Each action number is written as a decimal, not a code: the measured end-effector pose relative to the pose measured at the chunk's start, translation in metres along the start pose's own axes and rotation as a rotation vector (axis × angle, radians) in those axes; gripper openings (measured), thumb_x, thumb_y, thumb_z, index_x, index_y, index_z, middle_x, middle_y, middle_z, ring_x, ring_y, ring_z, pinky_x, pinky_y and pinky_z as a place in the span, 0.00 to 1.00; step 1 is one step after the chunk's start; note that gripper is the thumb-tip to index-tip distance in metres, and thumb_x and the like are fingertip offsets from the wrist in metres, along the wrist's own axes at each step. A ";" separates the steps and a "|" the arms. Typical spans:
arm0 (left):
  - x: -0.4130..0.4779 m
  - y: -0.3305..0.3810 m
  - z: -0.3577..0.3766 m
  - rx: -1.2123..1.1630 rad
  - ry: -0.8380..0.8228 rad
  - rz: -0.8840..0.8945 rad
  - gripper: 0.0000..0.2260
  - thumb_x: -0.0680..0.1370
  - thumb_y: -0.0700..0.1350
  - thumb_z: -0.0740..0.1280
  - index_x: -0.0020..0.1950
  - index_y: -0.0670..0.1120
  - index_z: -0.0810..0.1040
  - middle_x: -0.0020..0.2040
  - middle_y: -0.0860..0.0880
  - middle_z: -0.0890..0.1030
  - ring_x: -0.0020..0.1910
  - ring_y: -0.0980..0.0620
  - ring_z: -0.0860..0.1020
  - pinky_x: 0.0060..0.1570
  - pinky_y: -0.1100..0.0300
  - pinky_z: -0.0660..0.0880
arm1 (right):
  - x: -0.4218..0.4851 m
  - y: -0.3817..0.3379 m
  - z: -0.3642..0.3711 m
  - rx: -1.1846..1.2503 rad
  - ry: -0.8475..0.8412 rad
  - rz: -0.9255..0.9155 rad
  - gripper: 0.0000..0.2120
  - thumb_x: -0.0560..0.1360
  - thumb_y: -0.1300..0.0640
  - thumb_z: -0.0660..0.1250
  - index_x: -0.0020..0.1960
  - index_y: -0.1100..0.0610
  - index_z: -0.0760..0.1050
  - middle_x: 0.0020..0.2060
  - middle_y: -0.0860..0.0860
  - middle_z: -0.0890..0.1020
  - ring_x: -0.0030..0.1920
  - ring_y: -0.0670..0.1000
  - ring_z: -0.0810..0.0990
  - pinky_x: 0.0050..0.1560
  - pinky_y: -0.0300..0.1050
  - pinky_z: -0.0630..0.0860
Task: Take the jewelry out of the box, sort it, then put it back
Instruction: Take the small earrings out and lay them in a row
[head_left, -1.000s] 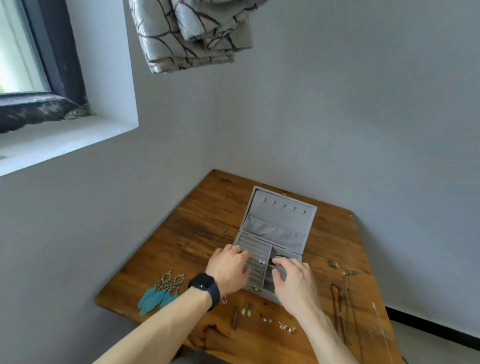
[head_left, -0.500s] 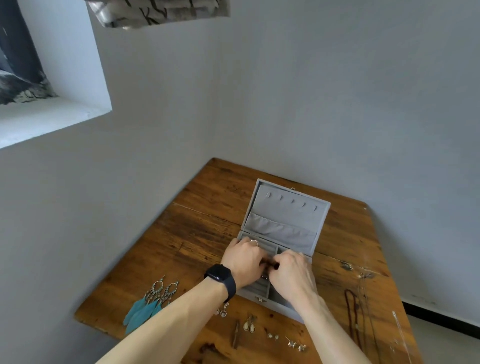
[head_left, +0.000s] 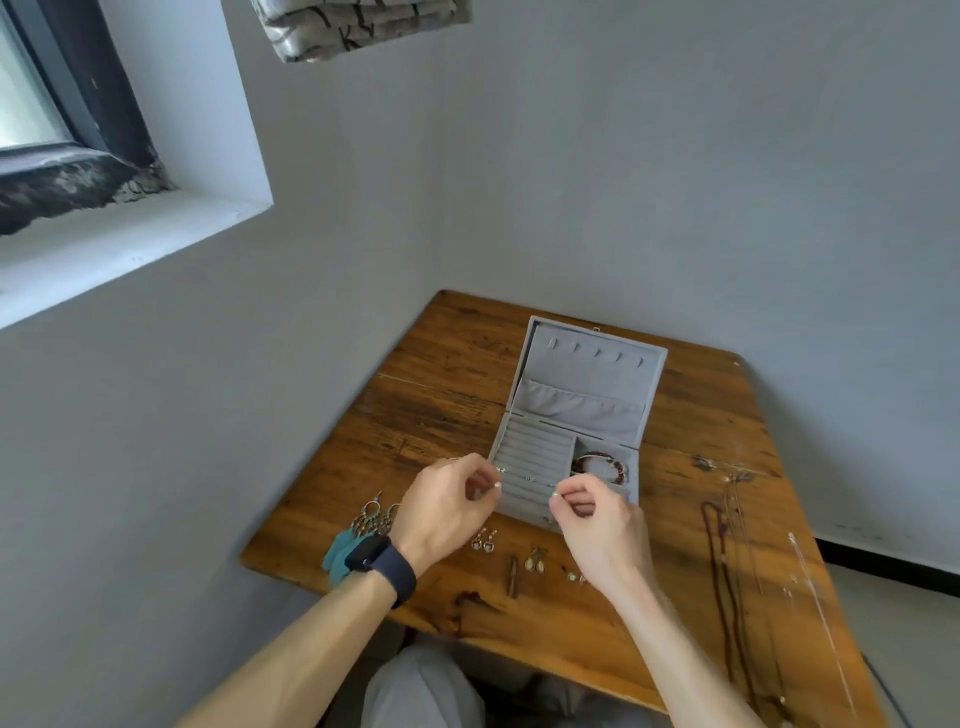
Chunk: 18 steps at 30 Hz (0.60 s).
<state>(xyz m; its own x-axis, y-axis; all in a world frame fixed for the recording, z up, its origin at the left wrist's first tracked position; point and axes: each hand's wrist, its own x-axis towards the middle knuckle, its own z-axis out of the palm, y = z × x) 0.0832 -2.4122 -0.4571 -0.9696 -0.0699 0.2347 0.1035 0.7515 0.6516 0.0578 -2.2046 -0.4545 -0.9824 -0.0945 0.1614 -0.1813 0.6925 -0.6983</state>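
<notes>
An open grey jewelry box (head_left: 582, 387) stands on the wooden table (head_left: 447, 415), lid upright. Its left half has ring rolls (head_left: 530, 457) with a few small studs stuck in them. A dark red bead bracelet (head_left: 602, 464) lies in the right compartment. My left hand (head_left: 444, 512), with a dark watch on the wrist, hovers at the box's front left corner and pinches a small pale stud (head_left: 497, 484) at its fingertips. My right hand (head_left: 597, 519) hovers at the front edge and pinches another small pale stud (head_left: 555, 494).
Teal feather earrings (head_left: 345, 545) lie at the table's left front. Small earring pairs (head_left: 483, 541) (head_left: 535, 561) and a brown stick (head_left: 513, 578) lie in front of the box. Necklaces (head_left: 727, 571) are stretched out on the right. Walls close in behind and to the left.
Both hands have drawn back out of the box to its front edge and moved apart, each now pinching a small stud. The bracelet compartment is uncovered.
</notes>
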 end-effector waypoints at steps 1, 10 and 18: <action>-0.012 -0.002 -0.003 -0.031 0.005 -0.012 0.06 0.77 0.53 0.70 0.53 0.57 0.81 0.46 0.62 0.81 0.48 0.66 0.77 0.47 0.69 0.76 | -0.014 -0.002 0.003 0.036 0.010 0.000 0.03 0.76 0.51 0.72 0.46 0.43 0.79 0.39 0.36 0.82 0.42 0.34 0.80 0.42 0.27 0.74; -0.086 -0.020 0.008 0.047 -0.043 -0.095 0.07 0.77 0.51 0.72 0.54 0.58 0.82 0.49 0.61 0.81 0.51 0.62 0.74 0.49 0.68 0.72 | -0.101 -0.011 0.061 0.076 0.015 -0.017 0.05 0.74 0.54 0.74 0.48 0.45 0.80 0.43 0.38 0.82 0.44 0.40 0.77 0.47 0.34 0.71; -0.086 -0.036 0.014 -0.069 -0.071 -0.152 0.08 0.74 0.49 0.75 0.52 0.57 0.84 0.48 0.61 0.81 0.50 0.62 0.76 0.49 0.66 0.72 | -0.097 -0.016 0.081 -0.046 0.042 0.019 0.06 0.72 0.47 0.74 0.49 0.43 0.80 0.43 0.36 0.82 0.46 0.44 0.76 0.44 0.44 0.73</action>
<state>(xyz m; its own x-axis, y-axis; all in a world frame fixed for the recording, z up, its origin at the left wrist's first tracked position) 0.1601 -2.4244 -0.5110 -0.9881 -0.1314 0.0799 -0.0331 0.6890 0.7241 0.1524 -2.2647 -0.5154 -0.9827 -0.0517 0.1780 -0.1594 0.7261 -0.6689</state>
